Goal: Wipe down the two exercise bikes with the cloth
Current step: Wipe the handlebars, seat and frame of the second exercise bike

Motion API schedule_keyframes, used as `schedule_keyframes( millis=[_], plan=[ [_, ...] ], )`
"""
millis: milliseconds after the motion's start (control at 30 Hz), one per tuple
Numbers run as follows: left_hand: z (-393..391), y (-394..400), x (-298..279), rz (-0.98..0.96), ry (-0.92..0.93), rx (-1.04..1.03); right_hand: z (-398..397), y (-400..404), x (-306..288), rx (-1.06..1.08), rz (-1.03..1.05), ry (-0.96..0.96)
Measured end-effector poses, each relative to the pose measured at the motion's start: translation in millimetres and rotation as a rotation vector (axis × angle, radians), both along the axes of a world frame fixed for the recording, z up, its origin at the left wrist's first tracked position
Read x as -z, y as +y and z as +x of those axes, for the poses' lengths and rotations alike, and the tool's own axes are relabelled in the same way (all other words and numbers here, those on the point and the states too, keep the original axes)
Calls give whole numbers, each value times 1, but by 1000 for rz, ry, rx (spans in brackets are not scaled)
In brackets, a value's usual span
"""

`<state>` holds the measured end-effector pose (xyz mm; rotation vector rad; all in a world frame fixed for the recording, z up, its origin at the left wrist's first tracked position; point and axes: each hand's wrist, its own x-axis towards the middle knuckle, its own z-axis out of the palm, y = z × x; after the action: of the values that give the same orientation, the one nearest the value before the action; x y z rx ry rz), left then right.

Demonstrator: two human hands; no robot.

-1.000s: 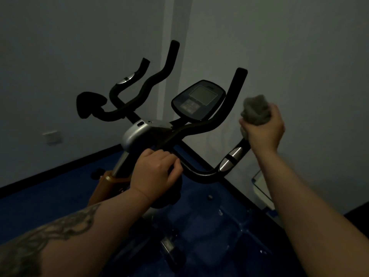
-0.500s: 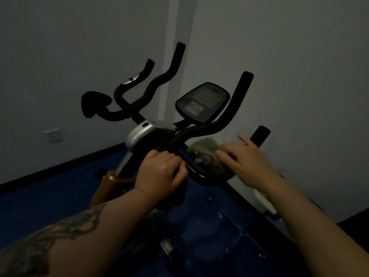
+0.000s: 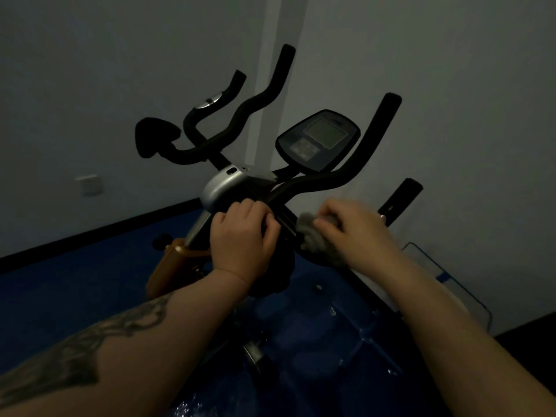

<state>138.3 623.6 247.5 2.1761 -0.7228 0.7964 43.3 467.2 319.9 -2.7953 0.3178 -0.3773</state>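
My right hand (image 3: 358,227) has moved down from the handlebar's upright end to its lower bend, fingers curled over the cloth (image 3: 313,236) and pressing it against the handlebar (image 3: 331,176). My left hand (image 3: 240,236) still grips the centre of the near bike (image 3: 228,188). I judge wiping now continues inward; the far bike (image 3: 210,124) remains.

Right hand (image 3: 358,227) motion-blurred; fingers' lie over cloth (image 3: 313,236) unclear. Cloth half covered by hand. Bar under cloth hidden. Left hand (image 3: 240,236) covers bar it grips. Console (image 3: 319,139) buttons too dim to read. Both forearms cut by bottom edge. Bike base lost in dark.
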Motion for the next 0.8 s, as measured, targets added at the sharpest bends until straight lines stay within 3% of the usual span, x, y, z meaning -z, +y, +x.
schedule_keyframes(
  millis=[67,167,300,433,533,600,700,800],
  plan=[
    [-1,-1,1,-10,9,6,7,7,22,69,-151,-89],
    [-1,0,1,-57,76,11,5,9,27,34,-194,-304],
    [-1,2,1,-187,271,0,-28,8,44,-121,-253,-128],
    [0,1,-1,-211,320,5,0,18,38,-52,-341,30],
    [-1,2,-7,-165,388,26,46,22,35,47,-65,215],
    [5,5,-10,-19,451,55,47,23,28,44,43,278],
    [18,11,-3,228,218,155,29,15,21,-36,-53,363],
    [21,13,7,195,98,163,48,20,23,39,84,346]
  ],
)
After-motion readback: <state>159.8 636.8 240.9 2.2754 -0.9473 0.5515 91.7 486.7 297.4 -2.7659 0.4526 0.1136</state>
